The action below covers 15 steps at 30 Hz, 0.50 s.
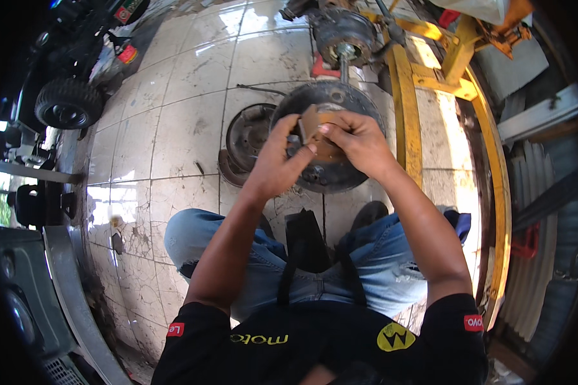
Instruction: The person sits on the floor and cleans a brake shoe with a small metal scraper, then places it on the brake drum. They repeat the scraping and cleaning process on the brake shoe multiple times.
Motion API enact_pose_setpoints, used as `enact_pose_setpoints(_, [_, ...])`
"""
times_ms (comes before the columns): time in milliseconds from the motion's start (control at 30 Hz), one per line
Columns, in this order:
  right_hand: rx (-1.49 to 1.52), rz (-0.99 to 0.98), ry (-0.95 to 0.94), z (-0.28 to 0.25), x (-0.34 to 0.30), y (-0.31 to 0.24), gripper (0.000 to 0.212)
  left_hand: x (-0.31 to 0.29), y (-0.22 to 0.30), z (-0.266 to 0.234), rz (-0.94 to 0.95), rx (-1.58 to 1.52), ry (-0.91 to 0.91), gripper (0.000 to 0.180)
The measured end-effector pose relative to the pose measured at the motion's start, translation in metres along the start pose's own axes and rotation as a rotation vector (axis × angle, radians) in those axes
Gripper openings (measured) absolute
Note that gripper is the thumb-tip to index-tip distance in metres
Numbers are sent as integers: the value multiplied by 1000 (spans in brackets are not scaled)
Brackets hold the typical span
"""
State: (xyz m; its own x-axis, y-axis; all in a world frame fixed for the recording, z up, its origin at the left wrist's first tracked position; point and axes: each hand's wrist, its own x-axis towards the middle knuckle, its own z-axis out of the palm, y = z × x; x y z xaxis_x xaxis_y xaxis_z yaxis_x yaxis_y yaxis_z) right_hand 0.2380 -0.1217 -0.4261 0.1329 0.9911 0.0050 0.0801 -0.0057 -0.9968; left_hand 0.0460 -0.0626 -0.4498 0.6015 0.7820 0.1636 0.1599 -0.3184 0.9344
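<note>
Brown piece (309,123): I see it held up in front of me, thin and flat-faced, above the round dark drum (331,176) on the floor; I take it for folded abrasive sheet or a small pad, but cannot tell which.
Left hand (277,159): fingers and thumb spread around the near-left side, the thumb reaching in below; from here I can't tell how firmly they press.
Right hand (365,146): thumb laid against the piece, fingers curled behind — a pinch, as I read it, though the far fingertips are hidden.
Round plate (243,140): lies left of the drum, partly behind it.
Working it well: I judge this as shaping or readying the piece; I'd pinch close to the edge, line the edges up, press evenly, and steady it with the left — without twisting.
</note>
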Motion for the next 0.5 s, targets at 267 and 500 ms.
enact_pose_setpoints(267, [-126, -105, -23, 1, 4, 10, 26, -4, -12, -7, -33, 101, 84, 60])
enact_pose_setpoints(500, [-379, -14, 194, -19, -2, 26, 26, 3, -19, -17, -105, 127, 55, 57])
